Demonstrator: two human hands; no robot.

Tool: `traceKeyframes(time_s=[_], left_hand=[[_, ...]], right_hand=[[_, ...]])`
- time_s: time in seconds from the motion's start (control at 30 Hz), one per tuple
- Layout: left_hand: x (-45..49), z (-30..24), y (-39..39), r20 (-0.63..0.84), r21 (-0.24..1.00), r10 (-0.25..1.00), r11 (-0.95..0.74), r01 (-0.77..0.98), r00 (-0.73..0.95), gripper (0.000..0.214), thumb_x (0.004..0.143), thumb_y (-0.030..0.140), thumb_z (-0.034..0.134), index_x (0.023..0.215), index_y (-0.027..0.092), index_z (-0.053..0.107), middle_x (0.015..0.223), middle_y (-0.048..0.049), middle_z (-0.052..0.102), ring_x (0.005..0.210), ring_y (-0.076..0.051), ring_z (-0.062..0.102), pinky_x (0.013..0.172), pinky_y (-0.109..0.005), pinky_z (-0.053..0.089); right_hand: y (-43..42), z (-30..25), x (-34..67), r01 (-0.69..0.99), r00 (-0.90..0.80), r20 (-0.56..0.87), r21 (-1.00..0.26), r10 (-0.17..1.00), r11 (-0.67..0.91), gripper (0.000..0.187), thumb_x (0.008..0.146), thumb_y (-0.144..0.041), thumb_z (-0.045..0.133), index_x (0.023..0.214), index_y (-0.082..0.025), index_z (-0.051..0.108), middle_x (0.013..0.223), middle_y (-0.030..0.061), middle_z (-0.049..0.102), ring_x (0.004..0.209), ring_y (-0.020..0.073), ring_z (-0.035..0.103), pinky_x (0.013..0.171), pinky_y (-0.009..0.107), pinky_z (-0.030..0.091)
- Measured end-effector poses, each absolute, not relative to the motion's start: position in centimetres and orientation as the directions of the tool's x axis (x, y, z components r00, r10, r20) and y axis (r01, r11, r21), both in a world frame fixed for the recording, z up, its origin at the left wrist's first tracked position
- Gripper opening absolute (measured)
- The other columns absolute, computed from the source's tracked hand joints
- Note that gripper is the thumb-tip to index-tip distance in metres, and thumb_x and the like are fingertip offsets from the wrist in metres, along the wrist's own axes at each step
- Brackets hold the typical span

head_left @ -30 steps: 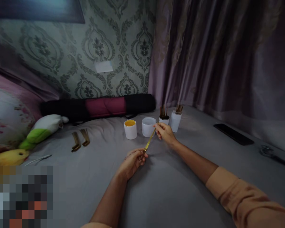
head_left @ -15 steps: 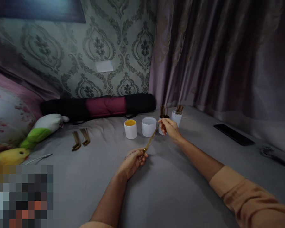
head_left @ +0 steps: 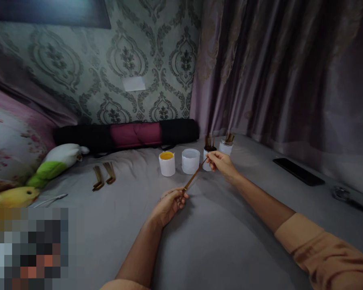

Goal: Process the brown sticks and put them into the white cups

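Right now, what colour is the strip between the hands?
The strip looks brown, seen in the head view.

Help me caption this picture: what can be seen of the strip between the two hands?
The strip is thin, narrow and brown, with a small golden glint near its lower end. It runs straight, slanting up from the left hand to the right hand, over the grey sheet. Fingers of both hands grip it. Its exact ends and material can't be made out.

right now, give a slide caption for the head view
Left hand and right hand hold a thin brown strip between them, near white containers on grey cloth.
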State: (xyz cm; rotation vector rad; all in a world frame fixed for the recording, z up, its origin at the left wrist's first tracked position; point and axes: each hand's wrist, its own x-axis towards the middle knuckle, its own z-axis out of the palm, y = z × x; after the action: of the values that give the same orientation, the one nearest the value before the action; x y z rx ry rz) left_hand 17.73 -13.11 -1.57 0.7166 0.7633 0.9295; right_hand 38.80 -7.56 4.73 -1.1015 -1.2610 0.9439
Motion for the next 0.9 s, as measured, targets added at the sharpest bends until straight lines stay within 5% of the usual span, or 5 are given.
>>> traceKeyframes(time_s=[0.5,0.9], left_hand=[[17.5,-1.5,-12.9,-0.301,0.799,0.878,0.445,-0.404,0.372,0.022,0.072,0.013,0.06,0.093,0.008,0.058,0.08,-0.0099,0.063,0.054,-0.006,0.052,0.048,-0.017,0.041],[16.8,-2.0,-12.6,-0.286,0.756,0.894,0.431,-0.493,0.344,0.02,0.076,0.016,0.056,0.094,0.008,0.06,0.079,-0.0081,0.062,0.059,-0.007,0.054,0.055,-0.018,0.044]], right_hand=[[-8.3,4.3,40.1,0.061,0.104,0.178,-0.983,0.979,0.172,0.027,0.072,-0.041,0.058,0.075,-0.015,0.053,0.068,0.0019,0.06,0.041,0.0042,0.045,0.034,0.017,0.032],[-8.1,7.1,43.0,0.1,0.314,0.233,-0.972,0.92,0.212,0.021,0.074,-0.035,0.059,0.071,-0.015,0.054,0.065,0.0015,0.059,0.04,0.0038,0.044,0.032,0.016,0.032]])
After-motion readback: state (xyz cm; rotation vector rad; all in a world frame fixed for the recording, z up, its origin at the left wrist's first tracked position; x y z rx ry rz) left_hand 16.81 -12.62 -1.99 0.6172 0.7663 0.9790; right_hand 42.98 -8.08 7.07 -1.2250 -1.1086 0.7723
